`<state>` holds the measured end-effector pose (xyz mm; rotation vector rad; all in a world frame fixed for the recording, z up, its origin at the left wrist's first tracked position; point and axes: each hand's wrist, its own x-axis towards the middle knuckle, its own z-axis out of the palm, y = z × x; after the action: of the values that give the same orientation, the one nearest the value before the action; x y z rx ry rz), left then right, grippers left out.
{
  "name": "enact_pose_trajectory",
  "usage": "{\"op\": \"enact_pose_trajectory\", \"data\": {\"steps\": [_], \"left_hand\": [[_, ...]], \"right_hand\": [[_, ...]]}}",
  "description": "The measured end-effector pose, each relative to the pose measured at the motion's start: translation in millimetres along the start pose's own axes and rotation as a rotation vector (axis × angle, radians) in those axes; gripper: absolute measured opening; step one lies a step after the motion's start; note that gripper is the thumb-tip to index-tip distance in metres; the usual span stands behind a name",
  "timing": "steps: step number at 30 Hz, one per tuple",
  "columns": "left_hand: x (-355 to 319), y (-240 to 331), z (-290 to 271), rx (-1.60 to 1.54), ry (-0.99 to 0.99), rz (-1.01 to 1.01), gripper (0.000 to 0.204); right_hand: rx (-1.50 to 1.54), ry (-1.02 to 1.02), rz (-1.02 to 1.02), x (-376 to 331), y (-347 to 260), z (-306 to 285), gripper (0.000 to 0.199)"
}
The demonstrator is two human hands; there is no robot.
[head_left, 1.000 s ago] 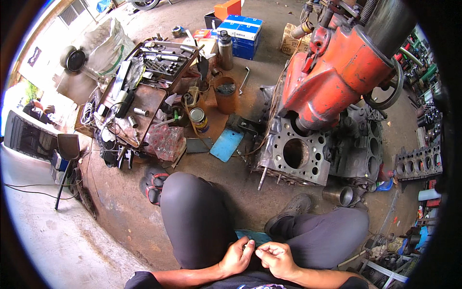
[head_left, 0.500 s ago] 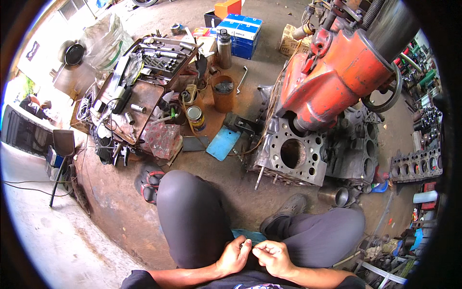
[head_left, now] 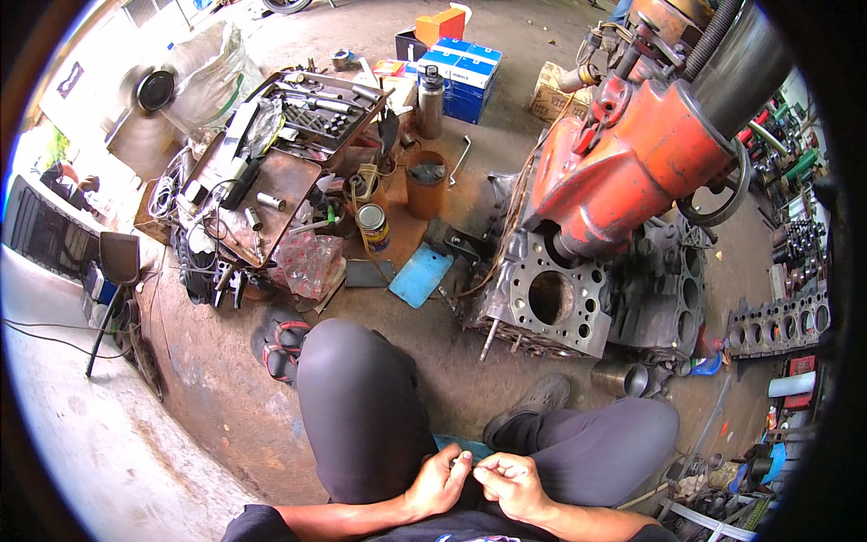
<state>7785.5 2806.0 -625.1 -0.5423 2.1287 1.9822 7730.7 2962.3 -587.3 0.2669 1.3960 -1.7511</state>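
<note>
Both of my hands are close together in front of my lap. My left hand [head_left: 439,481] is closed, its thumb pressed against the curled fingers, and a tiny dark bit shows at the thumb tip. Just beside it, my right hand [head_left: 512,485] is pinched shut, with its fingertips turned toward the left thumb. What they hold, if anything, is too small to name. Beyond my knees stands a metal engine block [head_left: 547,298] with a large round bore, under an orange machine head [head_left: 632,172] with a handwheel.
At left, a rusty tray [head_left: 248,194] carries sockets and tools, beside a second tool tray [head_left: 316,113]. A paint can [head_left: 372,226], a rusty tin [head_left: 427,185], a steel bottle [head_left: 431,104] and a blue box [head_left: 461,77] stand behind. Another engine block [head_left: 664,294] sits at right; a sandal [head_left: 280,348] lies near my knee.
The view has tilted a little, so the background sits slightly differently. My two hands keep nearly the same closed pose and place.
</note>
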Motion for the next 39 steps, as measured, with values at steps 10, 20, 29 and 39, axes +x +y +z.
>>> {"op": "enact_pose_trajectory", "data": {"steps": [10, 20, 29, 39], "left_hand": [[7.6, 35.3, -2.9, 0.039, -0.041, 0.028, 0.033], [92.1, 193.8, -141.8, 0.617, 0.36, 0.647, 0.044], [239.6, 231.6, -358.5, 0.996, 0.865, 0.325, 0.043], [402.2, 223.2, -401.1, 0.968, 0.817, 0.181, 0.053]], "right_hand": [[0.272, -0.109, 0.171, 1.7, -30.2, -12.0, 0.005], [-0.467, 0.563, -0.936, -46.8, -115.8, -59.4, 0.036], [-1.217, 1.366, -0.757, -90.4, -89.5, -121.2, 0.026], [-1.134, 1.392, -0.755, -73.8, -79.2, -76.5, 0.03]]}}
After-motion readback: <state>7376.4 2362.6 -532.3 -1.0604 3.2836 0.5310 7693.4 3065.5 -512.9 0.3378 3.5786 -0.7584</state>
